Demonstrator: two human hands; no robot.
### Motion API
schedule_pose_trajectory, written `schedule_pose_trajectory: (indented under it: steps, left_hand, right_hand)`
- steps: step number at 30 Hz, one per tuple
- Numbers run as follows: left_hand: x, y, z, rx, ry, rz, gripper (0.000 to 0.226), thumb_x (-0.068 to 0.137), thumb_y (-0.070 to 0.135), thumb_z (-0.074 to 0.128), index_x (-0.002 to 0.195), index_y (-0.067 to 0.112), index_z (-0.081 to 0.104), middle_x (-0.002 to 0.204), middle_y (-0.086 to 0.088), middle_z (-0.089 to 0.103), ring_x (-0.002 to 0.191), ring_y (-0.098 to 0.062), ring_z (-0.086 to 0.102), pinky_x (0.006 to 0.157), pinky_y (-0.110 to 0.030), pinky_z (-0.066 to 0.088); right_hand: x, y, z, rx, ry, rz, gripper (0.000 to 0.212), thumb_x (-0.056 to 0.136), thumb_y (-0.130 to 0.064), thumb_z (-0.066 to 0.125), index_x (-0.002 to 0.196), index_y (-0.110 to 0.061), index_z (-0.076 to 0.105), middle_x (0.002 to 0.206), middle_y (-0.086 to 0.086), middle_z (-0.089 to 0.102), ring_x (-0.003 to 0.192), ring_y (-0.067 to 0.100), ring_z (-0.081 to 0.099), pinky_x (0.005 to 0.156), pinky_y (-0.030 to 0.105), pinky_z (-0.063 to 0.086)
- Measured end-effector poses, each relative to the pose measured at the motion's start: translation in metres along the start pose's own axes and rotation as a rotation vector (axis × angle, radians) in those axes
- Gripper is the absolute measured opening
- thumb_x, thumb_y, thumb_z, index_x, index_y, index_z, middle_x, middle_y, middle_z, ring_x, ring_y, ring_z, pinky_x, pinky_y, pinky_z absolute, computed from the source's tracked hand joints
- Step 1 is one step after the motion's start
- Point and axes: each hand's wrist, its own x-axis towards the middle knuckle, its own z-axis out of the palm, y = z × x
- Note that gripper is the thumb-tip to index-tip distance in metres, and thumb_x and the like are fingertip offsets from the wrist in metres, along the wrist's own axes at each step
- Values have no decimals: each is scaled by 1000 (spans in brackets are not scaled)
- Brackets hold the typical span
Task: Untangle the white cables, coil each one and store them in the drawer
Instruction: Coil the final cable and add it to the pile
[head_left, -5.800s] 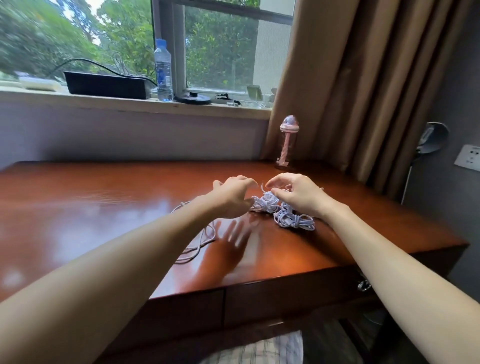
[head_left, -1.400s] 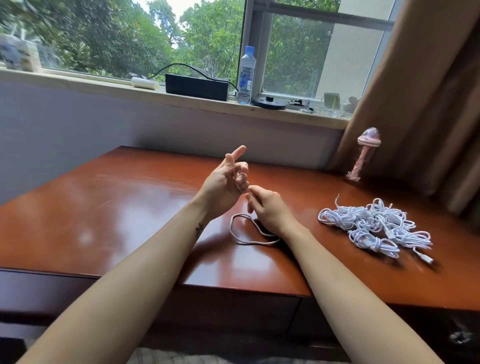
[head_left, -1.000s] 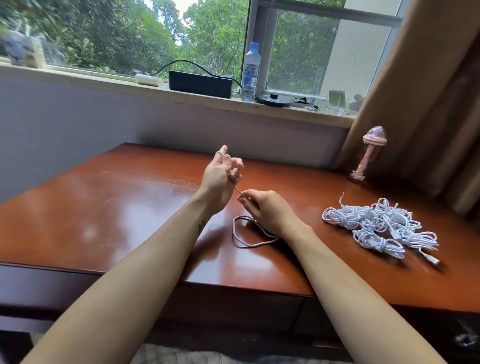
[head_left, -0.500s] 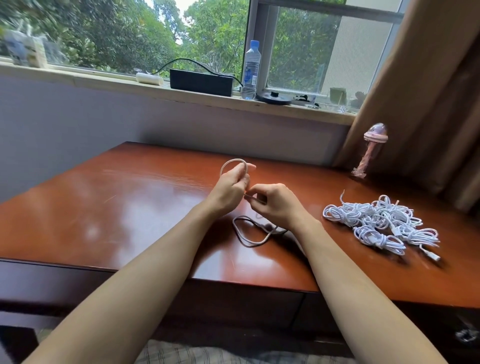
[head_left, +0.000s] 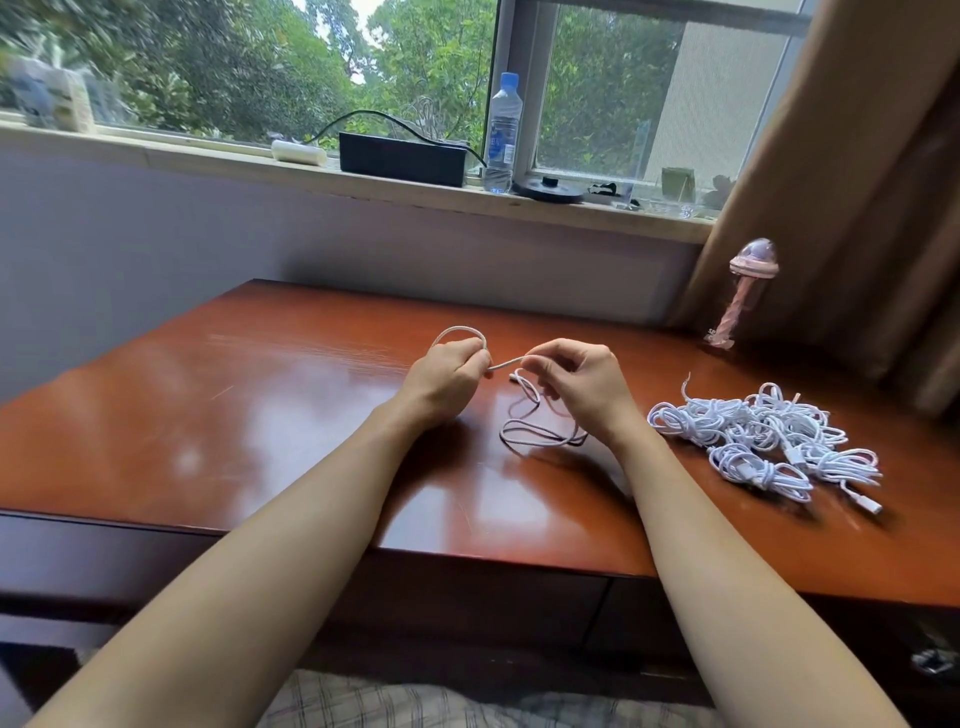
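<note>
Left hand (head_left: 449, 371) and right hand (head_left: 579, 382) work above the desk (head_left: 208, 415), each pinching one white cable (head_left: 535, 431) with curled fingers. We note the tangled pile (head_left: 763, 436) well apart, to the right. Half a second ago the hands nearly touched; now a short span runs left to right between them. One loop (head_left: 460, 332) stands above the left hand, so we judge coiling begun. Slack lies on the desk below the right hand.

White cables (head_left: 763, 441) on a glossy red-brown desk (head_left: 208, 415) — tan curtain (head_left: 857, 156), pink twisted-stem bottle (head_left: 740, 296), black box (head_left: 402, 158), checked cloth (head_left: 415, 701).
</note>
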Motion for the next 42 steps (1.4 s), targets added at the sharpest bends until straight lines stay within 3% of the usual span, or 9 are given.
schedule_pose_trajectory:
  steps: [6, 9, 12, 17, 24, 29, 33, 37, 42]
  left_hand:
    - [-2, -1, 2, 33, 19, 26, 39, 85, 42, 34, 64, 22, 59, 71, 4, 59, 79, -24, 59, 71, -39, 46]
    - [-3, 0, 4, 121, 34, 51, 50, 91, 50, 26, 66, 20, 58, 74, 2, 63, 81, -27, 60, 70, -37, 44]
    - [-3, -2, 4, 94, 28, 88, 52, 92, 54, 26, 67, 22, 58, 78, 2, 64, 85, -25, 60, 78, -41, 49]
    - [-9, 12, 10, -339, -96, 104, 37, 92, 34, 47, 62, 15, 58, 58, 3, 48, 53, -12, 43, 58, -30, 35]
    - [-17, 35, 17, -775, -244, -1, 25, 86, 24, 53, 68, 7, 59, 51, 1, 30, 47, -12, 20, 45, -21, 16]
    - [-14, 42, 12, -1064, -278, -27, 22, 85, 16, 51, 87, 4, 68, 59, -8, 36, 45, -16, 17, 48, -29, 11]
    - [-14, 43, 8, -1227, -236, -115, 33, 94, 15, 40, 111, 0, 65, 69, -12, 54, 50, -15, 32, 53, -29, 23]
    - [-10, 41, 7, -1289, -167, -157, 39, 93, 16, 38, 121, 0, 60, 77, -13, 61, 57, -17, 40, 59, -28, 30]
    - [-5, 36, 1, -1408, 3, -218, 42, 97, 13, 38, 132, -2, 54, 99, -18, 72, 61, -17, 49, 59, -24, 41]
  right_hand:
    - [0, -4, 2, 208, 22, 69, 13, 99, -3, 62, 102, 7, 69, 66, 11, 60, 43, 9, 49, 39, 20, 38]
    - [2, -4, 0, 165, 78, -3, 14, 99, -3, 62, 103, 8, 71, 69, 11, 61, 50, 1, 51, 54, 13, 42]
    - [5, 1, -3, 126, 124, -32, 9, 97, -10, 67, 97, -8, 75, 67, 3, 65, 61, 7, 57, 65, 21, 46]
    - [7, 6, -6, 62, 202, -71, 4, 94, -23, 72, 93, -27, 73, 70, -3, 68, 65, 9, 61, 66, 31, 50]
    - [7, 15, -4, -52, 225, -42, 10, 96, -33, 69, 98, -25, 74, 97, 3, 70, 72, -3, 58, 68, 14, 44]
    - [6, 22, 1, -183, 112, -27, 20, 98, -40, 60, 100, -29, 76, 93, -1, 75, 88, 13, 69, 80, 36, 54]
    - [2, 15, 8, -220, 1, -24, 17, 101, -33, 61, 104, -24, 76, 65, -9, 64, 58, -1, 54, 61, 25, 43]
    - [0, 15, 12, -285, -63, -54, 17, 100, -23, 62, 109, -15, 74, 64, -22, 58, 60, -11, 56, 63, 14, 38]
    - [-2, 11, 14, -253, -124, -54, 15, 97, -21, 65, 108, -20, 75, 77, -8, 72, 67, 8, 64, 73, 32, 53]
